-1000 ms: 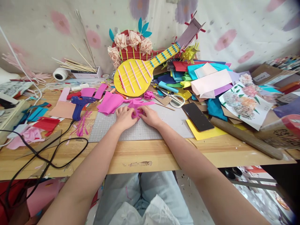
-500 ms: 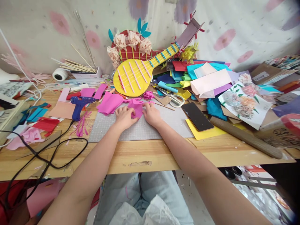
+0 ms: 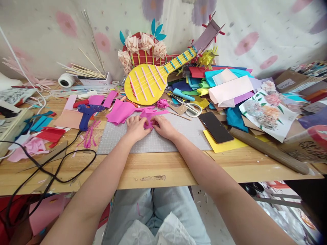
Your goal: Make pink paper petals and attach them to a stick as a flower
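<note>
My left hand (image 3: 136, 128) and my right hand (image 3: 164, 127) meet over a small piece of magenta paper (image 3: 148, 121) on a grey cutting mat (image 3: 153, 141). Both hands have their fingers curled and pinch the paper from either side, pressing it against the mat. More magenta paper (image 3: 119, 111) lies just beyond my left hand. A small rolled magenta paper flower (image 3: 162, 103) sits behind the piece.
A blue glue gun (image 3: 87, 114) with a black cord (image 3: 51, 170) lies to the left. Scissors (image 3: 190, 108) and a black phone (image 3: 216, 127) are to the right, a yellow paper guitar (image 3: 153, 80) behind. Coloured paper (image 3: 224, 90) is heaped at the back right. A wooden rolling pin (image 3: 268, 149) lies at the right.
The paper piece stood up a little between my fingers half a second ago; now it is folded lower and my hands are closer together over it.
</note>
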Tool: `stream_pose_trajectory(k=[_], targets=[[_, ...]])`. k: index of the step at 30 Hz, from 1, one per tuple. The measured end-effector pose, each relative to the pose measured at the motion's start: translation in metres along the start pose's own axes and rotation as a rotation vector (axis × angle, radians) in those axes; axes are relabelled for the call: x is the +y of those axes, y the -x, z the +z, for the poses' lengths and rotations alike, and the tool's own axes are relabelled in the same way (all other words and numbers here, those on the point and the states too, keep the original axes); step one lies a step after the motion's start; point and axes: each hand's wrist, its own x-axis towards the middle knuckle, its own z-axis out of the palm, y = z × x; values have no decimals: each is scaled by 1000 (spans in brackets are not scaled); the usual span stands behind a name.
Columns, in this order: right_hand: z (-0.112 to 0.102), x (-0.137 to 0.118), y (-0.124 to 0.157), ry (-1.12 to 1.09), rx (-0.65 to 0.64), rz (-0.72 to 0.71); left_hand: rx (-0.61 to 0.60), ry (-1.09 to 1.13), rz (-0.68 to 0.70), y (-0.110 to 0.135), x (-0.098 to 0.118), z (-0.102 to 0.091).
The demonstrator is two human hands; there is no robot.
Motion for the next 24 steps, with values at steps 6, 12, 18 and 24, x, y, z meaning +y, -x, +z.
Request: stream_pose_trajectory(k=[6, 12, 18, 24], targets=[[-1, 1, -1, 20, -17, -9, 0, -7, -5, 1, 1, -1], [1, 2, -2, 17, -14, -12, -28, -3, -8, 0, 2, -3], [1, 2, -2, 12, -13, -16, -27, 25, 21, 0, 0, -4], [-2, 1, -1, -63, 9, 21, 131, 176, 32, -6, -9, -3]])
